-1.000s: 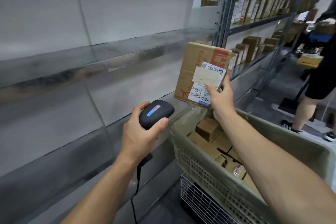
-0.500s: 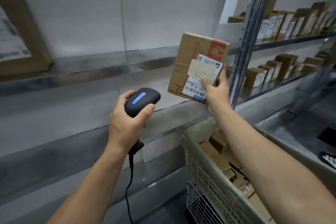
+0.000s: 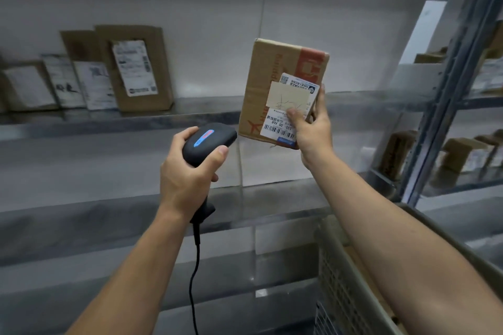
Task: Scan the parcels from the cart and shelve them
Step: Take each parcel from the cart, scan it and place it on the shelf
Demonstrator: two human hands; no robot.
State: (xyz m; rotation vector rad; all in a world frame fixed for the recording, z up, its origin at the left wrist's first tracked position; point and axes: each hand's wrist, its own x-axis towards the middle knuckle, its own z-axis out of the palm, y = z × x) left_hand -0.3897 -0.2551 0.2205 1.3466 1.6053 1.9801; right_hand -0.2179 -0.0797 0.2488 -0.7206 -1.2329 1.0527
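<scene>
We grip the black scanner [image 3: 208, 143] in our left hand [image 3: 187, 179] at the centre of the frame. The fingers wrap its handle and the thumb lies along the right side of its head. Its blue and red light strip faces up. Its nose sits just beside the lower left corner of the parcel [image 3: 269, 76]; we cannot tell whether the two touch. The cable [image 3: 194, 280] hangs down to the bottom edge of the frame.

Our right hand [image 3: 313, 130], just right of centre, holds the brown cardboard parcel upright in the air. The thumb presses on the white label [image 3: 283, 128] on its front face and the fingers curl round its right edge. The parcel stands in front of the lip of the upper shelf [image 3: 190, 114], its top well above that lip and its bottom edge below it.

At upper left, a row of other parcels [image 3: 136, 68] leans against the wall on that shelf. A stretch of bare steel runs from them to the held parcel. Right of the parcel the shelf continues to the grey upright post [image 3: 457, 90] near the right edge. A lower shelf [image 3: 109, 215] crosses the frame under both forearms. The cart's mesh basket [image 3: 334, 266] sits at lower right, its rim under our right forearm.
</scene>
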